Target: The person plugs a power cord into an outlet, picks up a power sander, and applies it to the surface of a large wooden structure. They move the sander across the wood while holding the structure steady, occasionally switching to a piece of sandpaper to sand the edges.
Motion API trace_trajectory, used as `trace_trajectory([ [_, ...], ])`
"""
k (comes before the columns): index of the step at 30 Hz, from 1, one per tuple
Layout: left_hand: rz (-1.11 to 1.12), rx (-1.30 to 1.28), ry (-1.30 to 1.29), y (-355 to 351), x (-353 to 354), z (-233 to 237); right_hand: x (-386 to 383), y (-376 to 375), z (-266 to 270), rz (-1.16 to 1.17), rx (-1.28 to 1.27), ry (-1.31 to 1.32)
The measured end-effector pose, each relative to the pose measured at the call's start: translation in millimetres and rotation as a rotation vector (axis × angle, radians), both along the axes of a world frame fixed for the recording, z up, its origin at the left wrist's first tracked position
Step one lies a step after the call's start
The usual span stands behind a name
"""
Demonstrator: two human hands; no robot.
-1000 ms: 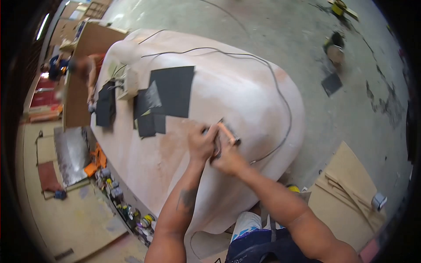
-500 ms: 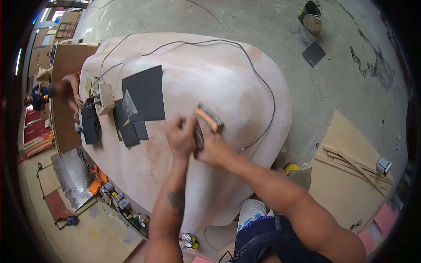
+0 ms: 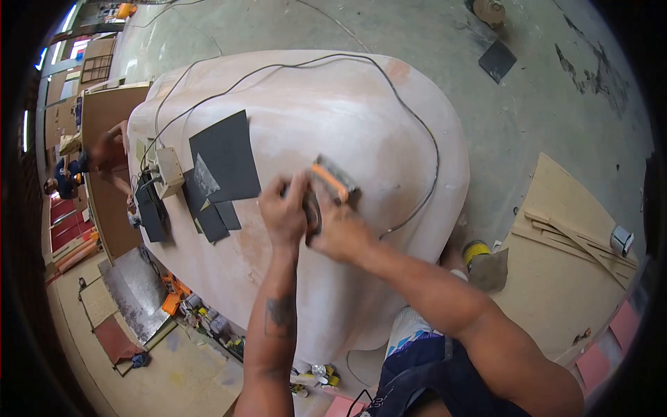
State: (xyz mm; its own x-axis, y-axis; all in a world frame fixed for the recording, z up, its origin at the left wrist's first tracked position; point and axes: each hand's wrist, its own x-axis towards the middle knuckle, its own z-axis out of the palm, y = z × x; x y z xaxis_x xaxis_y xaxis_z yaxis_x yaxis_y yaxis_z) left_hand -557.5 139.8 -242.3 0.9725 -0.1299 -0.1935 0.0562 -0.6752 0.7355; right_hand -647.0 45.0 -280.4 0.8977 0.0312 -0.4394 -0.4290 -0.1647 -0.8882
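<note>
1. The left hand (image 3: pixel 283 212) is closed around the near end of a grey hand sanding block with an orange grip (image 3: pixel 330 181). The right hand (image 3: pixel 338 233) is clamped on the block from the other side.
2. The sanding block lies flat on the upper side of a large, pale pink, rounded moulded shell (image 3: pixel 361 118), just right of some loose dark sandpaper sheets (image 3: pixel 226 156).
3. A thin black cable (image 3: pixel 434 153) loops over the shell close beyond the block. A long stroke that way could probably snag it or scuff it.
4. The shell curves steeply down toward the person. If the block tips on an edge, it may dig a groove or slip off the curve.
5. The sandpaper sheets lie unweighted near a beige socket box (image 3: pixel 169 172). A stray elbow or stroke could push them off the slope.
6. Against the picture half a second ago, hands and block sit in almost the same spot, shifted slightly right, and the grip is unchanged.
7. A second ago the block lay lower against the sheets. The dark square on the floor (image 3: pixel 497 60) has since moved toward the top edge as the view turned.
</note>
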Motion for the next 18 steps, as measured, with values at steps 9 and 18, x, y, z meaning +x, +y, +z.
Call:
trace_trajectory([
  [9, 0.168, -0.046, 0.109, 10.3, -16.8, -1.7, -5.7, -2.8, 1.2, 0.186, 0.054, 0.036],
  [18, 0.243, 0.034, 0.113, 27.9, -60.7, -6.6, -30.8, -8.5, 11.2, 0.302, 0.131, 0.138],
])
